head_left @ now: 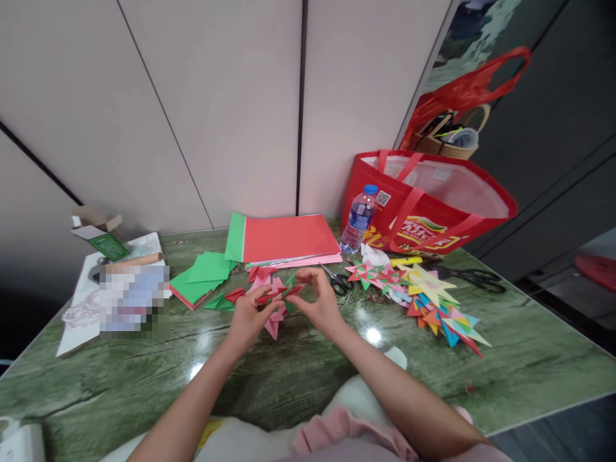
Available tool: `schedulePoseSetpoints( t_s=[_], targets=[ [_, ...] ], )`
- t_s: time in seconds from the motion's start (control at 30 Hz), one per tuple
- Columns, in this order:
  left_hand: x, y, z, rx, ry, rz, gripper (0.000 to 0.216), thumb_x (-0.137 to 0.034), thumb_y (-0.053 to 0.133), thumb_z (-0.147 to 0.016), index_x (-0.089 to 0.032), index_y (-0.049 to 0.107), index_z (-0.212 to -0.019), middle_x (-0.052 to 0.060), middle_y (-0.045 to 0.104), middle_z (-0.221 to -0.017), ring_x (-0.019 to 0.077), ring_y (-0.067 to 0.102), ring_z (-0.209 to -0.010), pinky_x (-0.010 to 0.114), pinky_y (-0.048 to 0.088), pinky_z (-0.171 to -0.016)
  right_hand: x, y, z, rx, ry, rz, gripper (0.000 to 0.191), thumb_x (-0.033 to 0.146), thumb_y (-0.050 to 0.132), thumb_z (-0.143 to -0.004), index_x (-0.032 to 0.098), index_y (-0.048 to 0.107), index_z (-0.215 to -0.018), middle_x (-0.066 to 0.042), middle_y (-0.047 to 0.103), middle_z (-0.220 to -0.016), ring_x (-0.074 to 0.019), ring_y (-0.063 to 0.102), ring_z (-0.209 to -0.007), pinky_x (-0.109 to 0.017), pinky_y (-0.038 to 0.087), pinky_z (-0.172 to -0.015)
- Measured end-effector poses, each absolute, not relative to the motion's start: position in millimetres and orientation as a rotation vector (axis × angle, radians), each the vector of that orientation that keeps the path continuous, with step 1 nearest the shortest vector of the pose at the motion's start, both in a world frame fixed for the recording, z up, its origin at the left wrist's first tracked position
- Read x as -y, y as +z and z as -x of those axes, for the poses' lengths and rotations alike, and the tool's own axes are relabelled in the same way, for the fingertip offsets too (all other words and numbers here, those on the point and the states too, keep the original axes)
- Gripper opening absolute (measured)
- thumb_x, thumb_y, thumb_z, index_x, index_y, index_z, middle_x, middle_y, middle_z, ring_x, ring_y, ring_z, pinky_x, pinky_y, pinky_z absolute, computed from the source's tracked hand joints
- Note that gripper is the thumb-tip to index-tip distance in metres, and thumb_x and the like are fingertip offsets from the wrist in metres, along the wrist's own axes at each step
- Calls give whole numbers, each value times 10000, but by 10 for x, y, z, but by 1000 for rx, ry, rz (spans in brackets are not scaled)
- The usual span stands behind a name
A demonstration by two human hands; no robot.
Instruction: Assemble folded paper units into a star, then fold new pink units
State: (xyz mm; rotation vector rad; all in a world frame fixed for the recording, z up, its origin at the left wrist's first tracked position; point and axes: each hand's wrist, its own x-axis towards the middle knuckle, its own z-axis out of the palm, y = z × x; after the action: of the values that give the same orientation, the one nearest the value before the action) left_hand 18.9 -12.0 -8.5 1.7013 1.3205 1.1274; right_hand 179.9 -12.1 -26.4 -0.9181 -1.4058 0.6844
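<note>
Above the green stone-patterned table, my left hand pinches the left end of a red and green origami piece. The right end is pinched between the thumb and curved fingers of my right hand. Pink folded paper points stick out below and behind it; whether they are joined to the held piece I cannot tell. Loose folded units lie just beyond my left hand: a red one, a green one and another red one.
Green paper squares lie left, a red sheet stack behind. Scissors, a water bottle and a red shopping bag stand right of it. Finished paper stars pile up right; a small box is at far left.
</note>
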Motion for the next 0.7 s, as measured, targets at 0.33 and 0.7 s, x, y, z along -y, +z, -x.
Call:
schedulePoseSetpoints(
  t_s=[0.33, 0.7],
  targets=[
    [117, -171, -134, -1205, 1223, -2139, 254, -241, 599, -746, -190, 607, -995, 34, 714, -928, 181, 682, -794, 261, 549, -696, 194, -171, -1820, 1684, 330, 904, 90, 169, 631, -726, 209, 613, -805, -78, 512, -1029, -214, 502, -1009, -374, 423, -859],
    [120, -148, -142, -1271, 1197, -2058, 212, -264, 609, -735, -197, 621, -935, 24, 723, -847, 186, 683, -767, 275, 550, -678, 221, -154, -1806, 1658, 68, 939, 70, 176, 655, -717, 240, 664, -690, -44, 478, -891, -208, 469, -892, -392, 408, -791]
  ],
)
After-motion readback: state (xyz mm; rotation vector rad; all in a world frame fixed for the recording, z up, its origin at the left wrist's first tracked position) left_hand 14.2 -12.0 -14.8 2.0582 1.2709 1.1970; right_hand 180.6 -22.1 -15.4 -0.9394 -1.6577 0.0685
